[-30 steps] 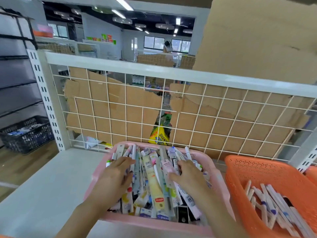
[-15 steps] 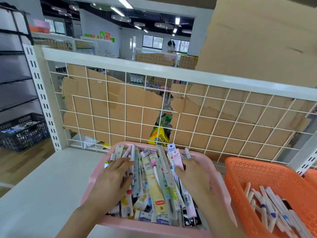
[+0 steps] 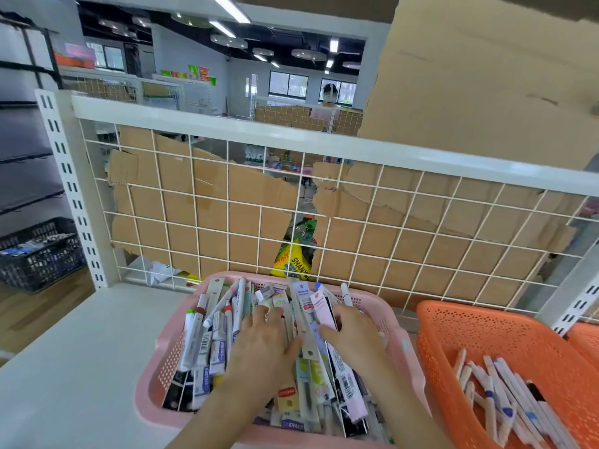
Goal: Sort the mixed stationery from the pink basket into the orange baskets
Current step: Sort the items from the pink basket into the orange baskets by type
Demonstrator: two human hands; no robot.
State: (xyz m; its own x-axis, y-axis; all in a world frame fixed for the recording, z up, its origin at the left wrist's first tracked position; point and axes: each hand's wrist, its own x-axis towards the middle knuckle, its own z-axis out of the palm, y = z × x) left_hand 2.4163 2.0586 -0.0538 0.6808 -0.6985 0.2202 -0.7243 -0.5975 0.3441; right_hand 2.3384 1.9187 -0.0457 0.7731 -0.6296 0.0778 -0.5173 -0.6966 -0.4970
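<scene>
Both my hands are inside the pink basket (image 3: 155,367), which stands on the white table (image 3: 81,351) directly in front of me. The basket is full of mixed stationery (image 3: 207,345): markers, pens and erasers in packets, lying in all directions.

My left hand (image 3: 259,348) lies palm down on the pile near the middle of the basket. Its fingers are quite straight and a little spread, and they press on the items without grasping any.

My right hand (image 3: 353,335) is just beside it, over the right part of the pile. The thumb points to the left and touches a long grey strip (image 3: 301,306) that leans up between the two hands. The fingers reach behind a pale pink packet (image 3: 321,307), so I cannot tell if this hand grasps something or only rests there.

To the right, near the pink basket, stands an orange basket (image 3: 434,335) with white pens (image 3: 496,384) lying in it. A corner of a second orange basket (image 3: 586,338) shows at the right edge.

Behind the baskets is a white wire grid (image 3: 227,205) with torn cardboard (image 3: 181,202) behind it, and a yellow bag (image 3: 293,260) shows through a gap. On the floor at the far left stands a black crate (image 3: 39,251).
</scene>
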